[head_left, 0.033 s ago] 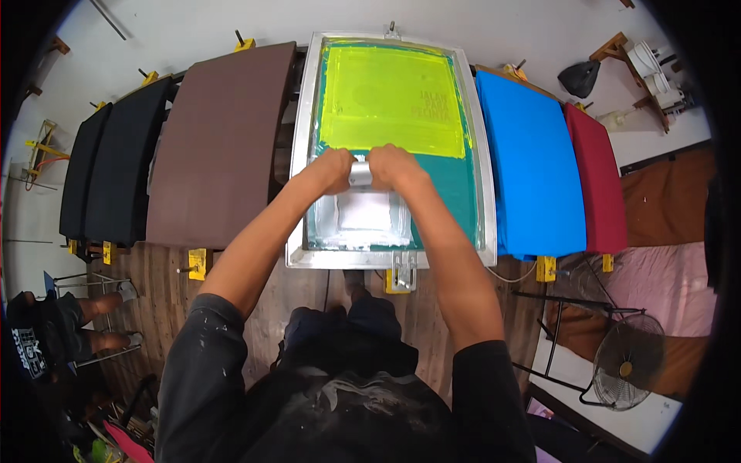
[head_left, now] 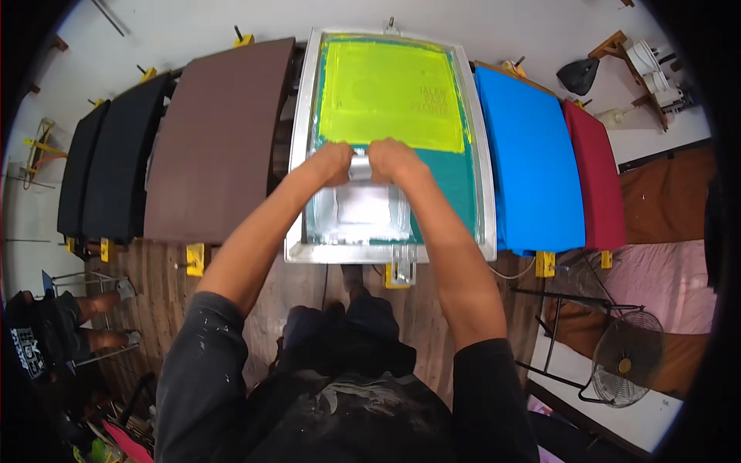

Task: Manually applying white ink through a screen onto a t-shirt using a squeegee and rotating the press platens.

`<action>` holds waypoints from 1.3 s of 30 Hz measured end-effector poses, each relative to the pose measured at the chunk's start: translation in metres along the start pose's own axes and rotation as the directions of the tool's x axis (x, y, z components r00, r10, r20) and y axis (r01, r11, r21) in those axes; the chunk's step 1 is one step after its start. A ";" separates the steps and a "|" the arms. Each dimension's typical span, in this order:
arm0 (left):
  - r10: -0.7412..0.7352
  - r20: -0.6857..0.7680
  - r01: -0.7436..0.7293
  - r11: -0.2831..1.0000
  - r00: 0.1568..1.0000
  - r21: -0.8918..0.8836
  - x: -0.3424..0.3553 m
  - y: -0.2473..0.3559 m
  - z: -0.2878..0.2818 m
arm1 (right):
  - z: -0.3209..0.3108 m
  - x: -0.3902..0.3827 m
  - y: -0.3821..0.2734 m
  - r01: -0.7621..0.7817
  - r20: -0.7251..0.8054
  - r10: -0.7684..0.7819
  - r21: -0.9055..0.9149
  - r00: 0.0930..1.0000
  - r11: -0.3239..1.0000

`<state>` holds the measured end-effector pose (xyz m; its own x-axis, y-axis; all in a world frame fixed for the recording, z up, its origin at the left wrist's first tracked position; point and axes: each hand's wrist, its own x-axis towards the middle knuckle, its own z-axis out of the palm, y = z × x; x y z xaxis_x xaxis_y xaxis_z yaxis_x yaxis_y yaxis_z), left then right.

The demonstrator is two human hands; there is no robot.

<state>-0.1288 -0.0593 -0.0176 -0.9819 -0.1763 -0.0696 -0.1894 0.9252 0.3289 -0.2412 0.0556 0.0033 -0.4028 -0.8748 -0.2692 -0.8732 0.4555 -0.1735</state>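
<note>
Both my hands are closed around a grey squeegee (head_left: pixel 360 167), my left hand (head_left: pixel 333 163) at its left part and my right hand (head_left: pixel 395 163) at its right. It rests crosswise on a screen-printing screen (head_left: pixel 451 181) with green mesh and a silver metal frame (head_left: pixel 483 185). Beyond the squeegee, bright yellow-green ink (head_left: pixel 378 85) covers the far part of the screen, with faint lettering showing at its right. On the near side of my hands lies a pale, whitish-silver rectangle (head_left: pixel 363 207). My fists hide most of the squeegee's handle, and its blade edge cannot be made out.
A brown cloth-covered board (head_left: pixel 220 139) and black ones (head_left: pixel 123 158) stand to the left. Blue (head_left: pixel 529 162) and dark red (head_left: pixel 593 174) boards stand to the right. Yellow clamps (head_left: pixel 195 260) stick out below. A fan (head_left: pixel 627 361) is at lower right; a seated person (head_left: pixel 65 328) at lower left.
The whole view has shifted slightly, so the screen sits a little higher in it. My hands keep their grip on the squeegee at about the same place on the screen.
</note>
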 end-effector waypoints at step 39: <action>0.000 -0.512 -0.057 0.994 0.859 -0.096 -0.126 0.080 0.080 | 0.090 -0.144 -0.034 0.085 -0.401 -0.006 0.180 0.916 0.980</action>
<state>-0.0200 0.0635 -0.0575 -0.8467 -0.3239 0.4221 -0.1333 0.8971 0.4212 -0.1292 0.1808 -0.0372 -0.4736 -0.8704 0.1344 -0.8408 0.4014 -0.3632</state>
